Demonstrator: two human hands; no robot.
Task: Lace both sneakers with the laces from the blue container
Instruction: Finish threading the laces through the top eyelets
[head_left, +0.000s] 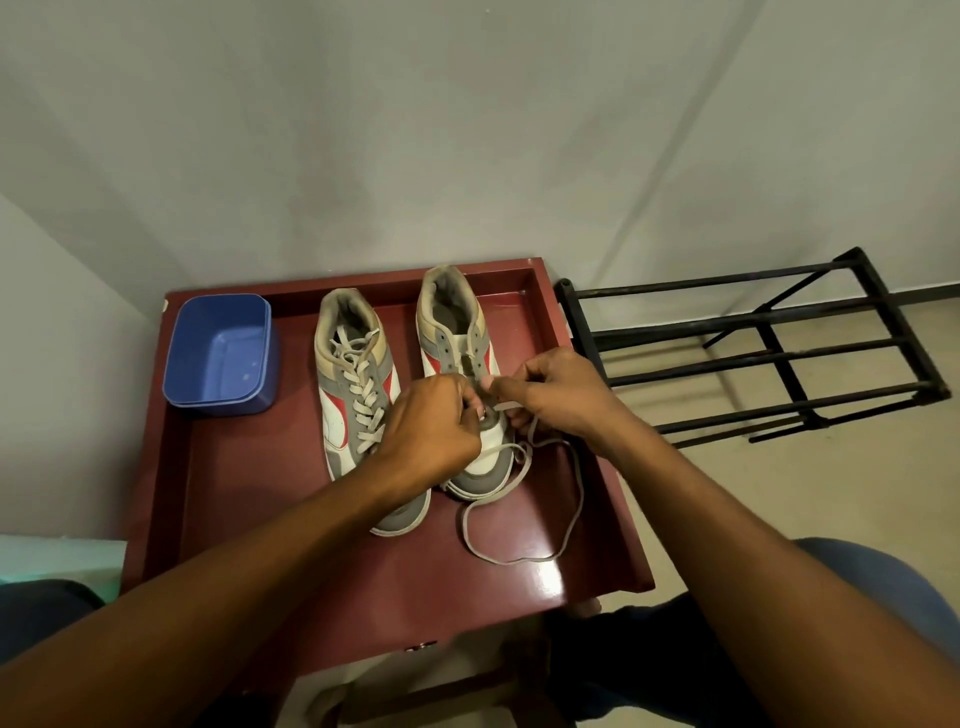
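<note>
Two grey, white and red sneakers stand side by side on a dark red table (218, 493), toes toward me. The left sneaker (353, 384) carries a beige lace through its eyelets. The right sneaker (462, 332) shows open eyelets along its upper part. My left hand (434, 428) and my right hand (558, 395) meet over its lower eyelets, each pinching the beige lace (569, 499). The lace's slack trails in a loop on the table in front of the toe. The blue container (221, 353) sits at the table's far left and looks empty.
A black metal shoe rack (769, 353) stands on the floor right of the table. A grey wall rises right behind the table. The table has a raised rim around its back and sides.
</note>
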